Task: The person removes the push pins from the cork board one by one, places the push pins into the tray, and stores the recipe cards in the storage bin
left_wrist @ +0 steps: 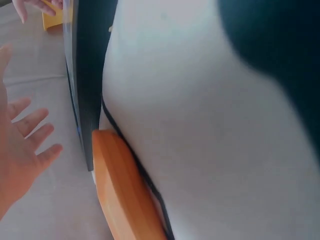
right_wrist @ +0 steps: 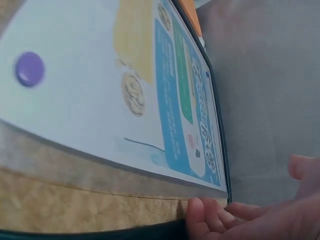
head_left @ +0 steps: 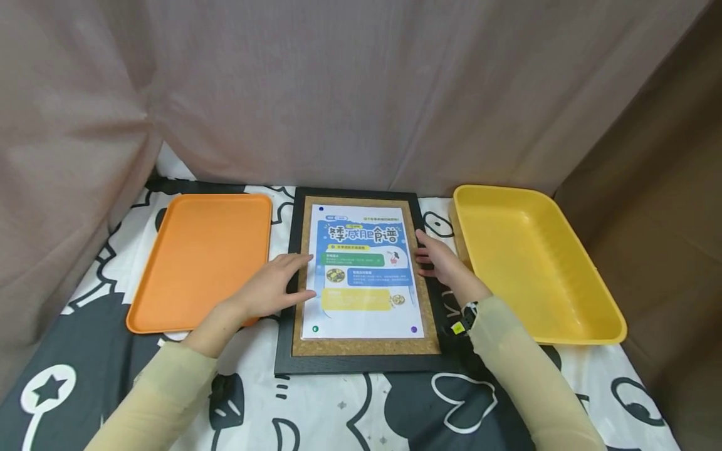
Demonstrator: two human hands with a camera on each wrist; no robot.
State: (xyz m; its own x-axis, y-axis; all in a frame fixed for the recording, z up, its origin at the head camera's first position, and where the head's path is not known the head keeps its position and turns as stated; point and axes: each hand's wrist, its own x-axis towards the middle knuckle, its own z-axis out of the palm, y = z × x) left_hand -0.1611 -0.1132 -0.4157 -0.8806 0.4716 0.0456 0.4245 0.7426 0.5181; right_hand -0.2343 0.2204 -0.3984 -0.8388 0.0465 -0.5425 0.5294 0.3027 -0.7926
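Observation:
A cork board (head_left: 366, 347) in a black frame (head_left: 361, 364) lies in the middle of the table. On it is a printed sheet (head_left: 361, 322) with blue, green and yellow blocks. Coloured round pins sit at its corners, among them a green pin (head_left: 315, 329) and a purple pin (right_wrist: 30, 69). Over the board's left side, my left hand (head_left: 271, 289) spreads its straight fingers, holding nothing. My right hand (head_left: 448, 263) is at the right side; in the right wrist view its fingertips (right_wrist: 202, 212) are right at the frame's edge, thumb apart.
An orange tray (head_left: 211, 260) lies left of the board, partly behind my left forearm. To the right stands a deep yellow bin (head_left: 530, 269), its near side close to my right sleeve. A patterned cloth (head_left: 333, 407) covers the table, and a brown curtain (head_left: 338, 94) hangs behind.

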